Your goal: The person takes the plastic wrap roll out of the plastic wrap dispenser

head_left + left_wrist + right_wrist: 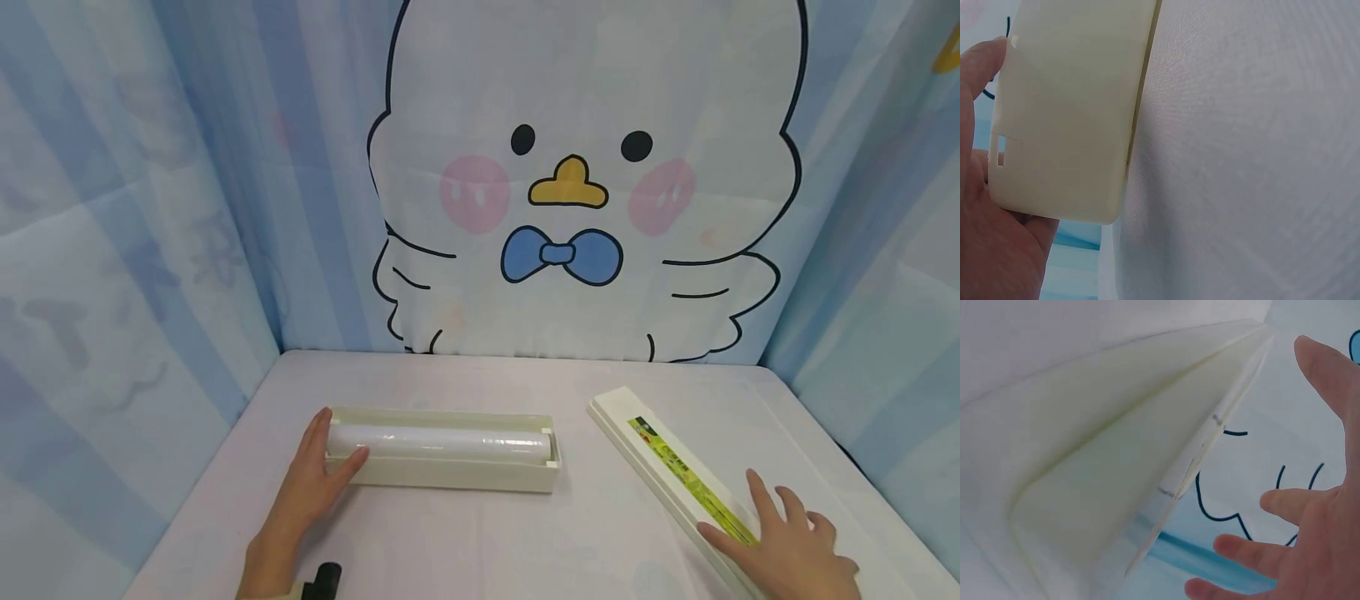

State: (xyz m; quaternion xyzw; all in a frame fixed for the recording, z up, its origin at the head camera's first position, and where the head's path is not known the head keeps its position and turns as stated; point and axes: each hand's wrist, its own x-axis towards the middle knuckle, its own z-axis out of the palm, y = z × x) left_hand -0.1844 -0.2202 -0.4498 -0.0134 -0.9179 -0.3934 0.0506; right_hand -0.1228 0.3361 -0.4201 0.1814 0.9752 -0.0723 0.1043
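Observation:
A long cream plastic wrap box [450,477] sits lidless on the table, a shiny roll of plastic wrap [442,443] lying inside it. My left hand [318,475] grips the box's left end, thumb over the front rim and fingers toward the back corner. In the left wrist view that end of the box [1066,112], with a small slot, lies against the hand. To the right, a long white lid [637,425] with a yellow-green label [690,479] lies slantwise. Over its near end my right hand [795,542] is spread, fingers apart; in the right wrist view they stand off from the lid [1104,462].
The table [480,542] has a pale cloth cover. Behind it hangs a curtain [562,317] printed with a cartoon bird, and blue-striped curtains [112,292] close in both sides. A dark object [324,579] shows at my left wrist.

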